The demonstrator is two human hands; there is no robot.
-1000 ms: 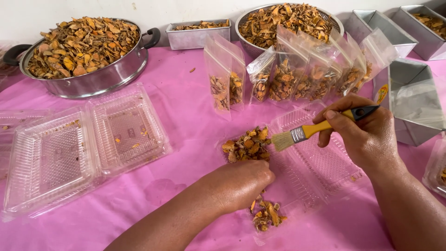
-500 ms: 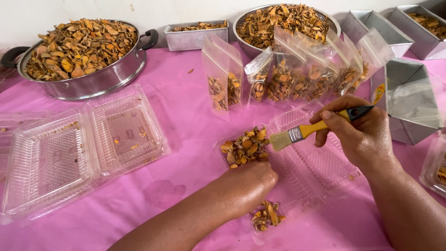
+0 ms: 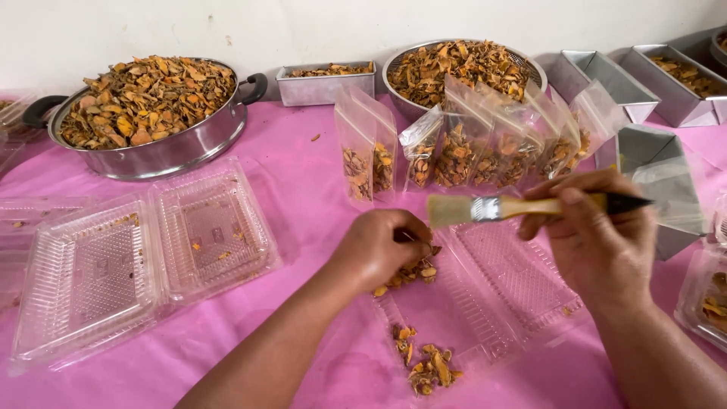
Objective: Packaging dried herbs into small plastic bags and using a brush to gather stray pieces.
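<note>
Brush (image 3: 485, 207) now level, higher, clamped in right hand (image 3: 598, 242); left hand (image 3: 382, 246) curled over dried slices (image 3: 413, 273).

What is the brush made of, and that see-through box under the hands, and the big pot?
The brush, held in the right hand, looks like a varnished yellow wooden handle with a shiny metal band and pale bristles. The open box near the left hand looks like thin clear plastic: see-through, ribbed, glossy. The big pot seems to be polished steel, mirror-bright, with dark handles, perhaps plastic.
</note>
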